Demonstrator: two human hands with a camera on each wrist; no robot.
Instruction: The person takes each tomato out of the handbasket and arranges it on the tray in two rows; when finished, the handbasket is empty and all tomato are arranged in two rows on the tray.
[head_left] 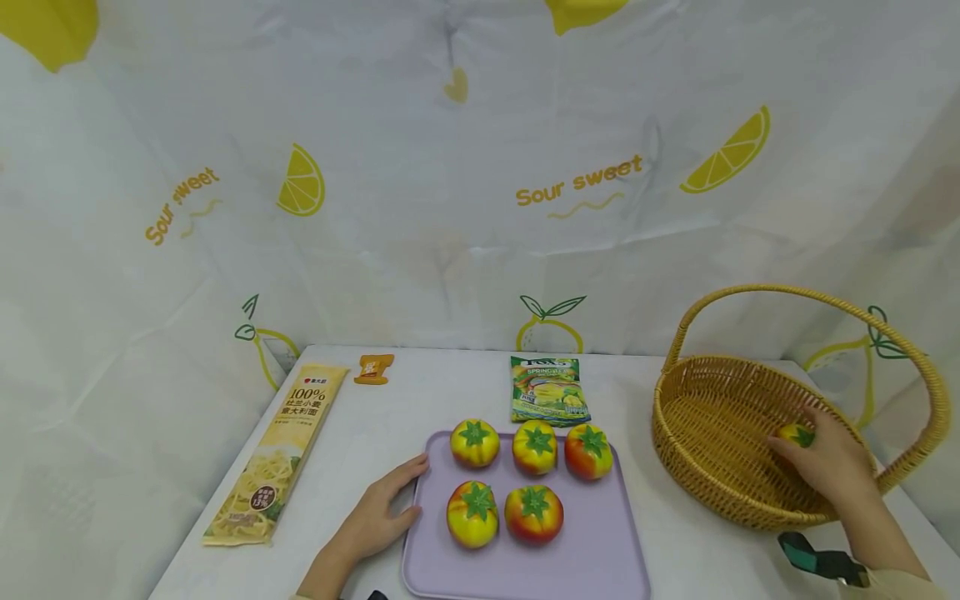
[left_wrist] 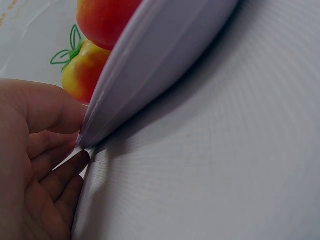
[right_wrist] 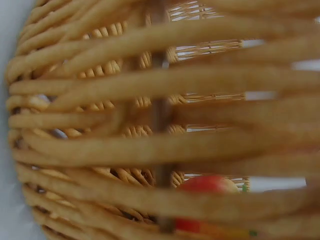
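My right hand (head_left: 832,458) is inside the wicker basket (head_left: 675,433), its thumb and fingers around a red-and-yellow fruit (head_left: 797,433) with a green star-shaped top. Part of that fruit is hidden by the hand. Through the basket's weave, the right wrist view shows a red fruit (right_wrist: 205,184). My left hand (head_left: 378,512) touches the left rim of a lilac tray (head_left: 585,554) with extended fingers. Several similar fruits sit on the tray, three in the back row, among them a red-yellow one (head_left: 588,452), and two in front, one of them mostly yellow (head_left: 472,514).
Behind the tray lies a green soup packet (head_left: 551,392). A long pasta packet (head_left: 277,454) rests along the table's left side, with a small orange-brown packet (head_left: 372,369) near its top. The basket's tall handle (head_left: 795,290) arches over the right side. A lemon-printed curtain (head_left: 420,208) hangs behind the table.
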